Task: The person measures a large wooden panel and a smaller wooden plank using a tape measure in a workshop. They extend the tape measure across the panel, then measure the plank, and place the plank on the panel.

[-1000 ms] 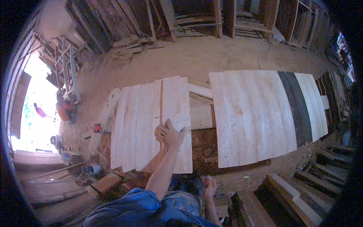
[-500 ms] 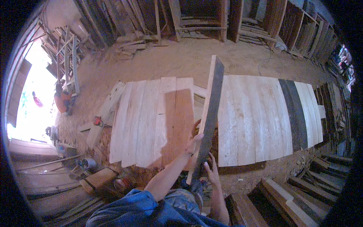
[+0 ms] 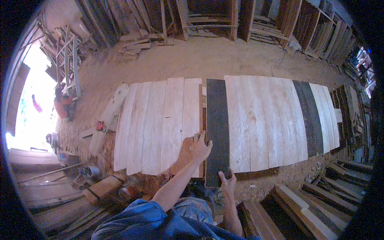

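A dark, nearly black plank [image 3: 217,120] lies lengthwise in front of me, broad face up, between two groups of pale planks. Its near end juts toward me past the neighbouring planks. My left hand [image 3: 201,149] is at its left edge, thumb over the dark face and fingers along the side; part of the grip is hidden. My right hand [image 3: 228,182] grasps the near right corner, thumb on top and the other fingers partly out of sight. Pale planks [image 3: 152,120] lie side by side on the left, and more pale planks [image 3: 264,120] on the right.
Another dark plank [image 3: 308,116] lies among the right-hand planks. A red tool [image 3: 100,126] rests on a board at the left. Thick timbers [image 3: 306,212] are stacked at the near right, and a wood block [image 3: 104,188] lies near left. Upright boards line the far wall.
The dark plank has turned from on edge and raised to broad face up, lower, between the pale planks. My left hand has shifted along its left edge; my right hand now grips its near corner.
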The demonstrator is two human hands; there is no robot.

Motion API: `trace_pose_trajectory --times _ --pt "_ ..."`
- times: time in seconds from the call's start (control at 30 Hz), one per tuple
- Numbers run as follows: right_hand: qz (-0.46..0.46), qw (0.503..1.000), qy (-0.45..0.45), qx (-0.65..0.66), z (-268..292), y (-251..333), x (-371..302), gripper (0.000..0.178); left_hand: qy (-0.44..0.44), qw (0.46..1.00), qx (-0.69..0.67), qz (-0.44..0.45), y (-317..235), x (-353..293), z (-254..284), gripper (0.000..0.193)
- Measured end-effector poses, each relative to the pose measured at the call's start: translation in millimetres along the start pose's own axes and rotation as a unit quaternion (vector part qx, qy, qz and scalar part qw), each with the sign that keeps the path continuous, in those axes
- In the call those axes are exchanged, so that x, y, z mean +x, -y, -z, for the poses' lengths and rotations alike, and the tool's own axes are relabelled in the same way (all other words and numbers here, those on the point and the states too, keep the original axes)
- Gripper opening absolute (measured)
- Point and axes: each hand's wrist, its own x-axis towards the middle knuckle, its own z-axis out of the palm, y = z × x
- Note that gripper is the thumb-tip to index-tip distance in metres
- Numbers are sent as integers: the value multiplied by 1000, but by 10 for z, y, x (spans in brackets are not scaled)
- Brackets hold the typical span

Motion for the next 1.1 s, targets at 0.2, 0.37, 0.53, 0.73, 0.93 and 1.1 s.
trace_pose_trajectory --times 0.2,0.37,0.53,0.73,0.93,1.1 --pt "-31 998 -8 63 -74 75 -126 59 -98 969 180 -141 345 27 -76 60" --pt "-90 935 -68 336 -125 -754 -374 64 -125 957 200 -167 464 181 -226 58" --pt "-114 950 -177 229 -392 -532 -301 60 -119 954 194 -196 569 523 -191 57" --pt "-67 960 -134 235 -527 -256 -64 59 -85 943 188 -260 581 844 -136 57" --pt "-110 975 -88 173 -374 -436 -31 58 -50 932 239 -268 682 980 -337 58" --pt "-92 969 -83 215 -353 -575 -12 55 -57 930 253 -260 689 996 -376 57"
